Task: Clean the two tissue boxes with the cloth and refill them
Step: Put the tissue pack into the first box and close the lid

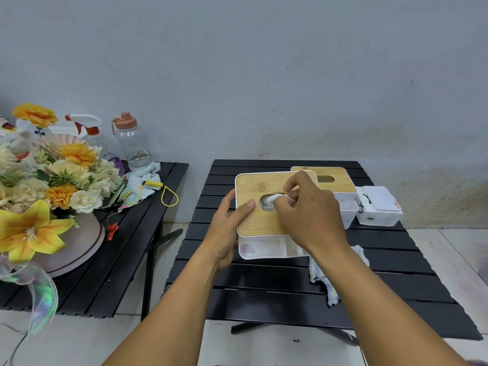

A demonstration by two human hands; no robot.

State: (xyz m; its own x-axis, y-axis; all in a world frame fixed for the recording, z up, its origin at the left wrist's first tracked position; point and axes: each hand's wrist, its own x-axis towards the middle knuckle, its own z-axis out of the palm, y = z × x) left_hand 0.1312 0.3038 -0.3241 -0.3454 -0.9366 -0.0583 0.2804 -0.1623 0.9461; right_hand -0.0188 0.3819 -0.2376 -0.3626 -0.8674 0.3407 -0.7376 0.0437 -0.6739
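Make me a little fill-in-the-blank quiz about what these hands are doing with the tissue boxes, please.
1. The right hand pinches a white ____ at the slot in the lid of the near tissue box.
2. The left hand holds that box's left side, its ____ resting on the lid.
3. The second tissue box stands ____ the near one.
4. The cloth lies on the black table under the ____ forearm.
Missing words: tissue; thumb; behind; right.
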